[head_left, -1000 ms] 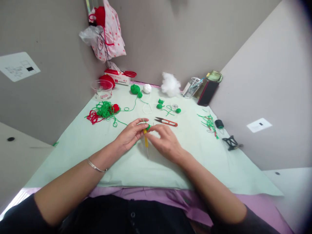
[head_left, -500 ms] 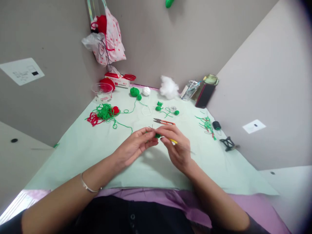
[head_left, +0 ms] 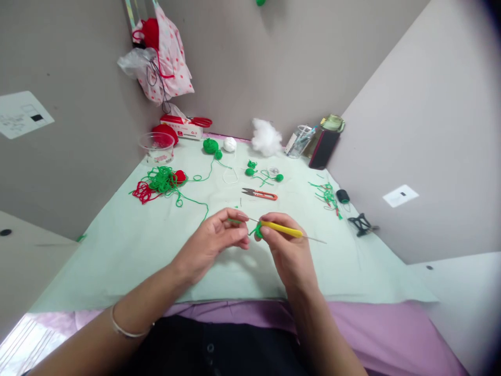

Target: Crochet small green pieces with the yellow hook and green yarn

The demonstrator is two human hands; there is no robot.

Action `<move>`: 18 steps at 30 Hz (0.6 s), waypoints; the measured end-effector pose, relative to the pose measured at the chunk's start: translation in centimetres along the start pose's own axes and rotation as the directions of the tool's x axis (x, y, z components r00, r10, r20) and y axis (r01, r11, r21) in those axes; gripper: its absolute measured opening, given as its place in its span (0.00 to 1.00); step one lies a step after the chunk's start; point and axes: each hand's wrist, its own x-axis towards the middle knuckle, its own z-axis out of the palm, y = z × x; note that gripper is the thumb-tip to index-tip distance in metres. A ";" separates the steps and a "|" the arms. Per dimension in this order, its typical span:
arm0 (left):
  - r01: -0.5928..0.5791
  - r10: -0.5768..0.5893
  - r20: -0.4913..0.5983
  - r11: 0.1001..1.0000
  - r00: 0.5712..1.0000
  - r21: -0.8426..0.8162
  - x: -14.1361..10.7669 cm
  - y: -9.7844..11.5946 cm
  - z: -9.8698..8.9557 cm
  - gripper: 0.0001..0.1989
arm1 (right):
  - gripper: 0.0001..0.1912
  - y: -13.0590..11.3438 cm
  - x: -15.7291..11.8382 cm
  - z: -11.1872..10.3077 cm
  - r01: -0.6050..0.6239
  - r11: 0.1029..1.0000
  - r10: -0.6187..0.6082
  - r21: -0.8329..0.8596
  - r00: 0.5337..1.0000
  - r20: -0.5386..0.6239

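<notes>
My right hand (head_left: 287, 249) grips a yellow-handled crochet hook (head_left: 282, 230) that lies nearly level, its bare metal end pointing right. A small green crochet piece (head_left: 257, 230) sits at the hook between both hands. My left hand (head_left: 213, 241) pinches the green yarn strand (head_left: 235, 221) just left of that piece. The yarn trails back across the pale green cloth (head_left: 129, 245) to a tangle of green and red yarn (head_left: 160, 180) at the left.
Orange thread snips (head_left: 260, 194) lie just beyond my hands. Farther back are small green balls (head_left: 250, 168), a green yarn ball (head_left: 210, 145), white stuffing (head_left: 266, 138), a clear bowl (head_left: 157, 147), a red box (head_left: 183, 127), a bottle (head_left: 326, 138). Grey walls close in both sides.
The hook has swung from pointing down at me to lying level and pointing right. Both hands have come nearer to me, and the view has shifted slightly.
</notes>
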 end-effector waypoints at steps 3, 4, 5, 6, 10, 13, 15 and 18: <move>-0.128 0.153 -0.014 0.871 0.988 0.473 1.4 3.4 -4.1 0.11 | 0.11 0.0 0.4 -1.1 -0.030 0.986 0.046 0.165 0.995 -0.092; -0.162 0.299 -0.110 0.751 0.948 0.640 1.8 4.7 -5.6 0.10 | 0.11 -0.1 0.5 -1.5 -0.021 0.984 0.041 0.177 0.993 -0.110; -0.153 0.428 -0.174 0.628 0.887 0.763 2.1 5.8 -6.9 0.12 | 0.10 -0.2 0.5 -1.7 -0.007 0.986 0.029 0.167 0.992 -0.125; -0.122 0.504 -0.192 0.525 0.842 0.842 2.2 6.7 -8.0 0.14 | 0.10 -0.2 0.5 -1.9 0.011 0.990 0.010 0.144 0.990 -0.139; -0.185 0.501 -0.204 0.620 0.841 0.762 0.5 6.6 -6.9 0.20 | 0.07 -0.3 -0.3 -1.1 0.094 0.995 -0.089 0.017 0.979 -0.186; -0.192 0.193 0.011 0.968 0.981 0.161 -1.1 3.8 -2.3 0.28 | 0.06 -0.4 -1.4 0.3 0.184 0.981 -0.193 -0.069 0.968 -0.163; -0.004 0.020 0.129 0.992 0.991 -0.124 -1.3 2.2 0.5 0.36 | 0.07 -0.7 -2.3 1.2 0.264 0.956 -0.280 -0.129 0.952 -0.125; -0.025 0.026 -0.003 0.935 1.000 -0.353 -0.4 1.4 2.5 0.26 | 0.10 -1.1 -3.3 2.1 0.348 0.922 -0.359 -0.170 0.933 -0.036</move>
